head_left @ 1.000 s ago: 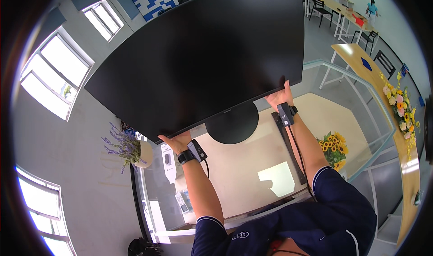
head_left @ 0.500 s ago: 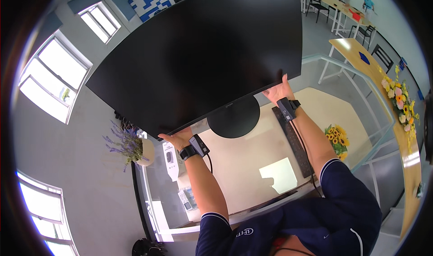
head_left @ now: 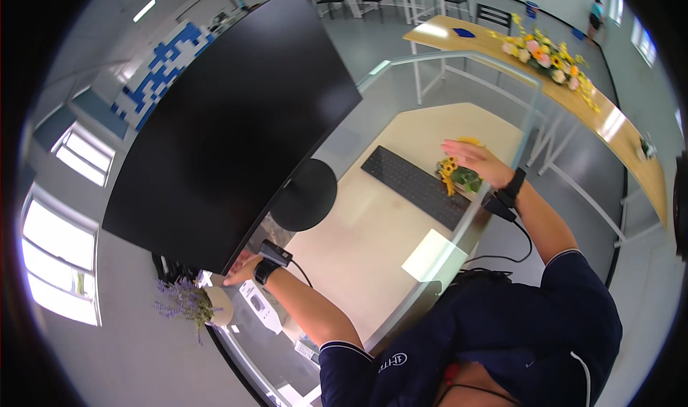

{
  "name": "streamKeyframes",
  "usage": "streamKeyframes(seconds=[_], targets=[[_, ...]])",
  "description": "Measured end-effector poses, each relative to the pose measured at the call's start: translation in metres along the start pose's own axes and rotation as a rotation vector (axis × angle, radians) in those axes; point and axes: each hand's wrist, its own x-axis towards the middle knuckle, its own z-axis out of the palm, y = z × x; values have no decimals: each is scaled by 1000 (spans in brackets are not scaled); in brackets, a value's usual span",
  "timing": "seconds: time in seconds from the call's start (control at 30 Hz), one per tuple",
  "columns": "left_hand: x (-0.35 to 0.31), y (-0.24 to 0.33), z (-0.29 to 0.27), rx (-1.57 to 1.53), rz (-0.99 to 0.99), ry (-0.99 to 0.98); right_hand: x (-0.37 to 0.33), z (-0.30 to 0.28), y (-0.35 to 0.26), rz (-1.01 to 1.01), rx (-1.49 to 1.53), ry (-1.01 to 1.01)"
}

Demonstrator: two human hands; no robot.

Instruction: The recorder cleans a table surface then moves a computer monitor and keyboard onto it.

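A large black monitor (head_left: 229, 127) stands on a round black base (head_left: 304, 195) on the left of the glass-topped desk. At the monitor's lower left corner, my left hand (head_left: 246, 265) grips the bottom edge, some fingers hidden behind the panel. My right hand (head_left: 479, 162) is off the monitor, fingers stretched out, above a small bunch of sunflowers (head_left: 450, 172). Whether it touches the flowers I cannot tell. Just left of the sunflowers lies a black keyboard (head_left: 412, 183). Both wrists wear black straps with cabled small boxes.
Beside my left forearm are a white box (head_left: 259, 306) and a pale remote-like device (head_left: 307, 349). A white pot (head_left: 221, 306) of purple flowers stands at the desk's left edge. Beyond the glass rim (head_left: 537, 95), a wooden table (head_left: 609, 113) carries a flower arrangement (head_left: 541, 57). Another person (head_left: 595, 18) stands far off.
My right hand has let go of the monitor's lower right edge and moved right, over the sunflowers. My left hand stays at the lower left corner. The view has swung right.
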Motion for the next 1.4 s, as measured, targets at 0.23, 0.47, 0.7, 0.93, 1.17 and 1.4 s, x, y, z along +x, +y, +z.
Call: streamKeyframes(seconds=[0.23, 0.47, 0.7, 0.93, 1.17, 1.4], targets=[[-24, 10, 16, 617, 354, 387, -108, 23, 43, -116, -1226, 237], [-56, 8, 32, 888, 754, 325, -113, 29, 67, -214, -1209, 407], [-181, 88, 78, 673, 433, -449, -110, 28, 64, -291, -1184, 486], [-325, 233, 36, 1010, 152, -2064, -99, -31, 53, -481, -1032, 164], [-403, 194, -84, 1370, -878, -1855, -56, -102, 55, -637, -833, 242], [-411, 102, -275, 1621, -711, -1386, -29, -137, 64, -484, -889, 672]])
